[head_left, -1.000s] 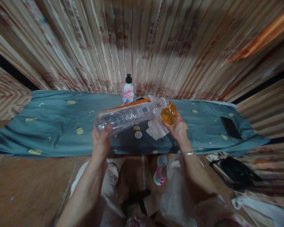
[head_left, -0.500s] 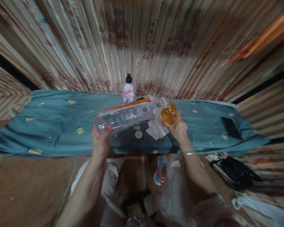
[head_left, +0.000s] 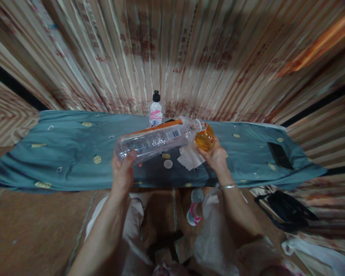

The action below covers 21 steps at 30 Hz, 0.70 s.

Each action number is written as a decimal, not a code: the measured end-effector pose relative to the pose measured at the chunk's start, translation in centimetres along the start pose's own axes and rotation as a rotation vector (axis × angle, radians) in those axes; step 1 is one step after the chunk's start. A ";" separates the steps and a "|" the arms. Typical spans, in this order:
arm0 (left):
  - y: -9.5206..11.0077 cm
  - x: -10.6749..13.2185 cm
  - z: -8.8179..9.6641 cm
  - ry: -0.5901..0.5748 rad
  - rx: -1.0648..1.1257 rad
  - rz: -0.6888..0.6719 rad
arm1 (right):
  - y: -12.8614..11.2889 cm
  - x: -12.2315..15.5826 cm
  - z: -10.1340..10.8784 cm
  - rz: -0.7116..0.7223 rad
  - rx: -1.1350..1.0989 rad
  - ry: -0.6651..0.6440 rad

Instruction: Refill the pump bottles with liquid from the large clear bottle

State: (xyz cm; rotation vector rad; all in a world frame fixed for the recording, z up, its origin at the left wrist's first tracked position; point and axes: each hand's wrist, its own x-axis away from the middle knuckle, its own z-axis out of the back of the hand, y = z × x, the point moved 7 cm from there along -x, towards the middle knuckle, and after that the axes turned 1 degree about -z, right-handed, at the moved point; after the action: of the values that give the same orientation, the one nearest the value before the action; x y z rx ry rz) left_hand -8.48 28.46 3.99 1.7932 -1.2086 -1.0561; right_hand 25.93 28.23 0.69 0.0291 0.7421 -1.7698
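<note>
My left hand [head_left: 124, 170] is wrapped round the base of a large clear plastic bottle [head_left: 155, 138] with an orange-edged label and a barcode. The bottle lies tilted in the air, its neck pointing right. At its mouth is a small rounded container [head_left: 204, 138] of amber liquid, gripped by my right hand [head_left: 215, 155]. Whether the bottle's mouth touches the container or only overlaps it, I cannot tell. Below the bottle, a white round cap [head_left: 168, 164] and a white paper tissue [head_left: 190, 158] lie on the cloth.
A teal cloth with yellow prints [head_left: 74, 153] covers the narrow table. Behind the bottle stands a pump-top bottle [head_left: 156, 111] with a black top and pink label. A phone [head_left: 280, 156] lies at the right. A black bag [head_left: 287, 209] sits below the table's right side; pleated curtains [head_left: 172, 50] hang close behind.
</note>
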 end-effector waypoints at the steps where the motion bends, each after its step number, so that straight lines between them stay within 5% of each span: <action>1: 0.0 0.0 0.0 -0.002 -0.002 0.003 | 0.0 0.0 0.0 0.003 -0.001 -0.001; 21: -0.3 -0.1 0.4 0.048 0.002 0.034 | -0.1 0.0 -0.3 0.057 -0.013 0.012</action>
State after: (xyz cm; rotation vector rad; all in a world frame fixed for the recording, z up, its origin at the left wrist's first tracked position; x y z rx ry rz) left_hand -8.72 28.62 3.56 1.7837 -1.2076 -0.9876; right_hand 25.77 28.38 0.46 0.0514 0.7548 -1.7119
